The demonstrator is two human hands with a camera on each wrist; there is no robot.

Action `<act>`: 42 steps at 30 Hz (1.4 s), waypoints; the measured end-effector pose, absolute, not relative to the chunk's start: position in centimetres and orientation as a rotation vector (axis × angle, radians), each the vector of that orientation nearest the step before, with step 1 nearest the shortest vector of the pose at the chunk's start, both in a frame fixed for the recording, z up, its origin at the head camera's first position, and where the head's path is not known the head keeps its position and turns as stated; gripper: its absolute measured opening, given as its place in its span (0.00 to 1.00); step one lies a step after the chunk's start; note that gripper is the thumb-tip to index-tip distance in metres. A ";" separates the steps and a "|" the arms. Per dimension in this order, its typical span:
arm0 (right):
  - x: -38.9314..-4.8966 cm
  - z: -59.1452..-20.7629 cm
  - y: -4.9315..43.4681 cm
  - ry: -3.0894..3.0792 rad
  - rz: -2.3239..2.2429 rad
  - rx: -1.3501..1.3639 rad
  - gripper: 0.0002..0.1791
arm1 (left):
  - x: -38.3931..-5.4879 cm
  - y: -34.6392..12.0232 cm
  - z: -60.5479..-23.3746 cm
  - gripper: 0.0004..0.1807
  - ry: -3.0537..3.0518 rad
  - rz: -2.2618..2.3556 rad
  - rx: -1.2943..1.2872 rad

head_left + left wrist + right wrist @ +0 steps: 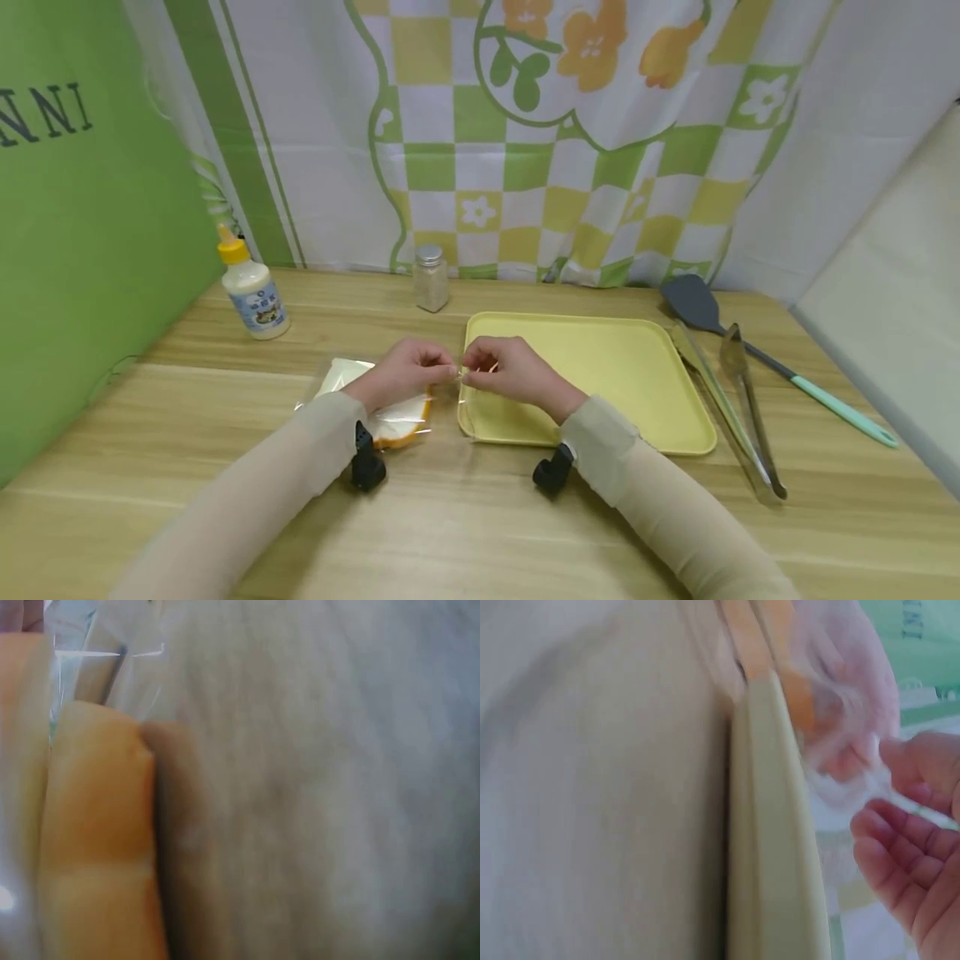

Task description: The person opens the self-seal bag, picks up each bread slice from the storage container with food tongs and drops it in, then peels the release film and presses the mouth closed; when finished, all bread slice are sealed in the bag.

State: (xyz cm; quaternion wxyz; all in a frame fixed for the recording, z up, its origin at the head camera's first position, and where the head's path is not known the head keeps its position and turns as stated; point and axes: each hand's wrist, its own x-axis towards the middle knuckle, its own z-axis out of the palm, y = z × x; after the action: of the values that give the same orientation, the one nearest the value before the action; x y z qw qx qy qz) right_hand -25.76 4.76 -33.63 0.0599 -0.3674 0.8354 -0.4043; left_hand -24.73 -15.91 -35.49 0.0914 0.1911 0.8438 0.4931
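Sliced white bread [401,419] with an orange-brown crust lies on the table in a clear plastic bag [90,652], left of the yellow tray [592,375]. My left hand [405,369] reaches over the bread and pinches the gathered neck of the bag between thumb and fingertips. Facing it over the tray's left edge, my right hand [513,371] pinches a small thin tie at that neck. Both sets of fingertips almost meet. In the left wrist view the bread crust [101,802] shows close up. My right fingers [900,859] are curled in the right wrist view.
Behind the bread stand a yellow-capped squeeze bottle [255,292] and a glass shaker jar [431,279]. Metal tongs [738,400] and a spatula [765,358] with a mint handle lie right of the tray. A checked curtain [525,175] hangs behind the table.
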 end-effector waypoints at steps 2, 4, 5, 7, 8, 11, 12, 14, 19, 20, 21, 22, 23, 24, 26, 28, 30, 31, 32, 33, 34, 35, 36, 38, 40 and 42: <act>-25.5 -33.6 4.2 2.577 -1.191 -1.114 0.06 | -24.8 -15.8 -35.6 0.09 2.491 1.483 0.586; -25.4 -33.8 4.0 2.594 -1.182 -1.124 0.06 | -24.8 -15.7 -35.8 0.09 2.479 1.495 0.594; -25.4 -33.8 4.0 2.591 -1.185 -1.128 0.06 | -24.7 -15.7 -35.8 0.09 2.475 1.496 0.592; -25.5 -33.9 4.0 2.573 -1.196 -1.131 0.07 | -24.8 -15.7 -35.8 0.09 2.474 1.492 0.579; -25.6 -33.9 4.1 2.552 -1.206 -1.127 0.07 | -24.8 -15.8 -35.7 0.09 2.475 1.488 0.570; -25.8 -33.9 4.4 2.497 -1.238 -1.102 0.07 | -24.8 -15.8 -35.5 0.09 2.475 1.476 0.546; -25.9 -33.8 4.5 2.479 -1.248 -1.090 0.07 | -24.8 -15.8 -35.5 0.09 2.474 1.472 0.541; -26.1 -33.7 4.6 2.451 -1.260 -1.077 0.08 | -24.8 -15.8 -35.4 0.09 2.467 1.472 0.529; -26.3 -33.4 4.5 2.443 -1.218 -1.107 0.09 | -24.8 -15.9 -35.3 0.08 2.459 1.484 0.549; -26.3 -33.3 4.4 2.446 -1.203 -1.121 0.09 | -24.8 -16.0 -35.3 0.08 2.458 1.486 0.551; -26.4 -33.3 4.4 2.447 -1.188 -1.138 0.09 | -24.8 -16.0 -35.3 0.08 2.458 1.488 0.554; -26.4 -33.2 4.3 2.444 -1.175 -1.153 0.09 | -24.8 -16.0 -35.4 0.08 2.456 1.493 0.548; -26.4 -33.2 4.3 2.446 -1.161 -1.169 0.09 | -24.8 -16.0 -35.4 0.08 2.456 1.493 0.549; -26.4 -33.1 4.2 2.446 -1.151 -1.175 0.09 | -24.8 -16.0 -35.4 0.09 2.455 1.494 0.550; -26.4 -33.0 4.2 2.440 -1.138 -1.184 0.08 | -24.8 -15.9 -35.4 0.09 2.457 1.491 0.553; -26.4 -33.0 4.2 2.440 -1.127 -1.183 0.07 | -24.8 -15.9 -35.5 0.09 2.457 1.490 0.561; -26.4 -33.0 4.2 2.439 -1.123 -1.174 0.07 | -24.7 -15.9 -35.5 0.09 2.457 1.486 0.564; -26.4 -33.0 4.3 2.438 -1.124 -1.166 0.07 | -24.7 -15.9 -35.5 0.09 2.457 1.486 0.563; -26.4 -33.1 4.3 2.437 -1.128 -1.160 0.07 | -24.7 -15.8 -35.5 0.08 2.457 1.486 0.560; -26.5 -33.2 4.3 2.440 -1.129 -1.156 0.07 | -24.7 -15.8 -35.5 0.08 2.456 1.484 0.557; -26.5 -33.3 4.4 2.441 -1.134 -1.157 0.07 | -24.7 -15.8 -35.5 0.09 2.457 1.480 0.555; -26.6 -33.4 4.4 2.440 -1.142 -1.150 0.07 | -24.7 -15.8 -35.5 0.09 2.457 1.477 0.549; -26.7 -33.6 4.5 2.439 -1.153 -1.142 0.07 | -24.7 -15.8 -35.4 0.09 2.458 1.474 0.548; -26.7 -33.8 4.6 2.428 -1.184 -1.133 0.06 | -24.7 -15.8 -35.4 0.09 2.459 1.469 0.549; -26.8 -34.0 4.7 2.416 -1.214 -1.119 0.05 | -24.7 -15.8 -35.4 0.09 2.458 1.466 0.553; -26.8 -34.0 4.8 2.396 -1.252 -1.095 0.04 | -24.7 -15.8 -35.3 0.09 2.453 1.468 0.557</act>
State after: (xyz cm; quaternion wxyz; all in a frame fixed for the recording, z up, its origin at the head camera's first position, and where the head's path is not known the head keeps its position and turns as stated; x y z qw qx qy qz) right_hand -26.79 4.80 -34.03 0.1123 -0.3732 0.8162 -0.4265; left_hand -24.72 -15.77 -35.34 0.1144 0.1898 0.8368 0.5007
